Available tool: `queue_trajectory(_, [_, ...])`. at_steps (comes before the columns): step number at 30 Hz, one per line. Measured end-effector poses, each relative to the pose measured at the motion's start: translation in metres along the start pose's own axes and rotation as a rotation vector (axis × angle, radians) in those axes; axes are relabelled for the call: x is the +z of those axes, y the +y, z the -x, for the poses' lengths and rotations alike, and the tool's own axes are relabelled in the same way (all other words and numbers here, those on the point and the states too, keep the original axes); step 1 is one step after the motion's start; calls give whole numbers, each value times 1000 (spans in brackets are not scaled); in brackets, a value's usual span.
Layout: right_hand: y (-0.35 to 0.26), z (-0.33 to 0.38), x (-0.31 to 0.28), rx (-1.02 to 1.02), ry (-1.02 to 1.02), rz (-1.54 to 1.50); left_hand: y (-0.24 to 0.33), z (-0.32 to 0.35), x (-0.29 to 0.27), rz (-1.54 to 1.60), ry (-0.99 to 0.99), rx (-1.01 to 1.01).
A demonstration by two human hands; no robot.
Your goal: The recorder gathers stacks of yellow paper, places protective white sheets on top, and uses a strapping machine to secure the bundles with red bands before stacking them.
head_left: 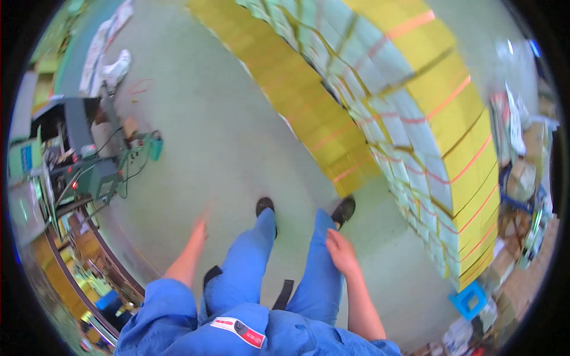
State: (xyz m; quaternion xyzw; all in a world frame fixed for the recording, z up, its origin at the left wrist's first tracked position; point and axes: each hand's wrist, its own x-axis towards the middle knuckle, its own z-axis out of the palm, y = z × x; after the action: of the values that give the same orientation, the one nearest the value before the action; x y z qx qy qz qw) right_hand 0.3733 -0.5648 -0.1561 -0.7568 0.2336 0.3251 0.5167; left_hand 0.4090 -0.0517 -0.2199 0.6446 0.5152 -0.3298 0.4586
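Observation:
My left hand [202, 229] hangs over the floor to the left of my legs. Its fingers are smeared by motion, and a faint reddish streak runs past their tips; I cannot make out whether that is a thing held. Beside my right thigh is my right hand [342, 250], fingers loosely stretched with nothing seen in them. Ahead and to the right stands a long stack of yellow and whitish bundles [454, 160] crossed by red straps. A lower row of flat yellow bundles [320, 130] runs along its near left side, ending close to my right shoe [344, 209].
A dark machine [74, 127] with cables and a rail frame [98, 255] line the left side. White wrapped material [116, 71] lies at the far left. At the right are a blue plastic crate [469, 301], cardboard boxes [522, 180] and plastic bags [458, 337].

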Motion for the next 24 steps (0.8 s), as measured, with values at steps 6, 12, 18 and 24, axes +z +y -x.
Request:
queue_trajectory(6, [-123, 103, 67, -172, -523, 617, -224, 203, -220, 5, 586, -244])
queue_trajectory(12, [-185, 125, 137, -478, -1004, 792, -425, 371, -93, 124, 523, -203])
queue_trajectory(18, [-251, 43, 176, 32, -772, 780, -497, 418, 44, -279, 164, 126])
queue_trajectory(24, [-322, 41, 358, -373, -783, 1379, -458, 392, -18, 1213, 576, -264])
